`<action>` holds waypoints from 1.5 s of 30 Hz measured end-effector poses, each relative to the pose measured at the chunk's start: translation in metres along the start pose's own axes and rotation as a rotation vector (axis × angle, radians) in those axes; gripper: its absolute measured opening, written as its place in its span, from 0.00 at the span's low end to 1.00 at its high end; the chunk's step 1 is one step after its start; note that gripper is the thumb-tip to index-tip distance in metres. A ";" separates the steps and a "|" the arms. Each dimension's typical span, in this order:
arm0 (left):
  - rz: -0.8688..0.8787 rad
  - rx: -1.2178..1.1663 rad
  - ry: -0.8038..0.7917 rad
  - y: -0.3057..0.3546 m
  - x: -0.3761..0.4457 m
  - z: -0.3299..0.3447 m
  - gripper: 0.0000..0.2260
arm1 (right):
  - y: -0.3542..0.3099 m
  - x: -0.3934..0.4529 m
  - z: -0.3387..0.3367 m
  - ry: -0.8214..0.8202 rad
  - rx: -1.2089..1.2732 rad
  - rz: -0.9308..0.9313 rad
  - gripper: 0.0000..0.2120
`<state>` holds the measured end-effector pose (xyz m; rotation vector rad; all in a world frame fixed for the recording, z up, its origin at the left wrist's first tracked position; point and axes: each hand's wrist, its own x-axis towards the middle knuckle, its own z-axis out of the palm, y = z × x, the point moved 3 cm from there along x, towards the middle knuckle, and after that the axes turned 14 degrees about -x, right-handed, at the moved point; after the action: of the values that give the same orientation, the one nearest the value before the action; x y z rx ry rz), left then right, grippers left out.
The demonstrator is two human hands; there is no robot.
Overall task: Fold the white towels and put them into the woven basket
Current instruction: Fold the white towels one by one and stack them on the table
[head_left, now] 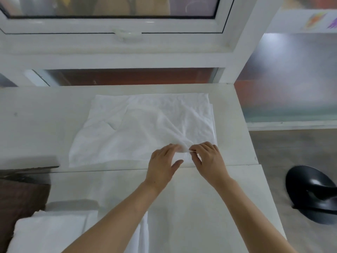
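A: Where does the towel (142,130) lie?

B: Spread on the white table (36,125), below the window (113,26). It is rumpled, with creases running toward its near right corner, and its near edge lies along the seam in the tabletop.

A: And the hands?

B: Both meet at that near right corner. The left hand (164,161) pinches a raised fold of cloth between fingers and thumb, as far as the motion blur allows one to judge. The right hand (206,157) has its fingers curled round the towel's edge, just beside the left.

A: Other items?

B: A folded white stack (49,232) lies at the near left, beside the dark brown basket (20,196), whose weave is too blurred to make out. A black object (311,194) rests on the floor (284,152) at the right, well apart from the table.
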<state>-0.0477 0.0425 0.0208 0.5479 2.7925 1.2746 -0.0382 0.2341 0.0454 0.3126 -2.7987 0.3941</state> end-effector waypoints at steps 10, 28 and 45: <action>0.238 -0.054 0.114 0.067 -0.083 -0.089 0.04 | -0.099 -0.072 -0.095 0.075 0.156 -0.001 0.03; 0.090 -0.548 0.080 0.188 -0.135 -0.192 0.07 | -0.160 -0.177 -0.151 -0.165 0.522 0.560 0.14; 0.121 -0.771 0.428 0.258 -0.086 -0.279 0.19 | -0.099 -0.085 -0.368 0.212 0.607 0.285 0.07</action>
<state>0.0657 -0.0328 0.3859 0.4201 2.2284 2.5451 0.1608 0.2658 0.3793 -0.0107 -2.4543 1.2652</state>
